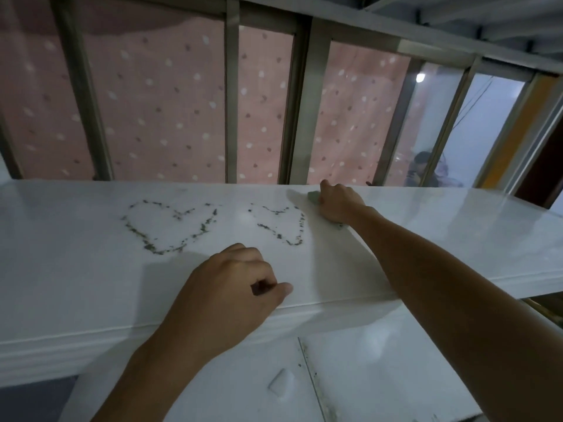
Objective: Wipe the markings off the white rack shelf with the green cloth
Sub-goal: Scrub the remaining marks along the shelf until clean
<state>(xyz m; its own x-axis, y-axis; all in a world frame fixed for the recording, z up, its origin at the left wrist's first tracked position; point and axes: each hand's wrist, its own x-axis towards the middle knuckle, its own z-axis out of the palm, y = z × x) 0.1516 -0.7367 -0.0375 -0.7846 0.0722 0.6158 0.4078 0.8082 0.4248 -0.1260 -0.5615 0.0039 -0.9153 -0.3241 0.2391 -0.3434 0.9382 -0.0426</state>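
The white rack shelf (76, 269) runs across the view at chest height. Two heart-shaped dark markings are drawn on it: a larger left heart (146, 239) and a smaller right heart (278, 236). My right hand (339, 204) presses down on the green cloth (313, 197) at the far edge of the shelf, just right of the right heart. Only a small corner of the cloth shows by the fingers. My left hand (234, 287) rests near the front edge with its fingers curled and nothing in them.
Behind the shelf stands a window with metal bars (231, 95) and a pink dotted curtain (164, 102). A lower white surface (380, 370) with a dirty seam lies under the shelf. A person's reflection shows in the glass at far right.
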